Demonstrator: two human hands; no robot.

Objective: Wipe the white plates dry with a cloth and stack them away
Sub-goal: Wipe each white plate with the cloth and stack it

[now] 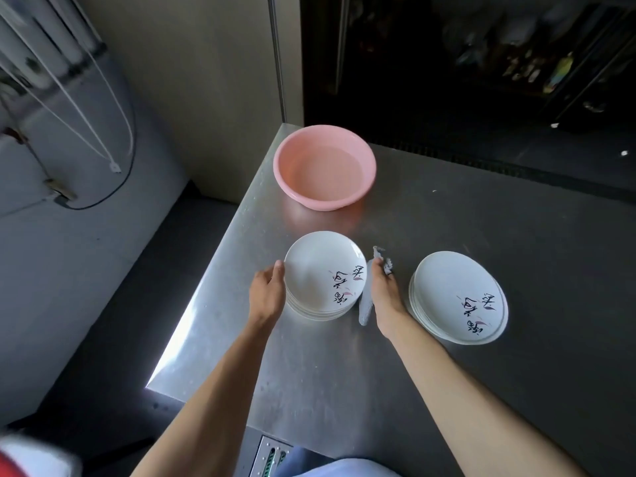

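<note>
Between hands: stack of white round ceramic plates (pixel 320 280). Left hand (pixel 265 293) curled on its rim; right hand (pixel 383 290) clutches white mesh cloth (pixel 364 309) beside it. Second plate stack (pixel 457 297) right of right hand; pink plastic basin (pixel 324 166) beyond fingertips.

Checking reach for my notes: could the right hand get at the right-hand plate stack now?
Probably yes: the right hand, gripping the cloth, lies beside the right-hand plate stack, only bare table between.
</note>
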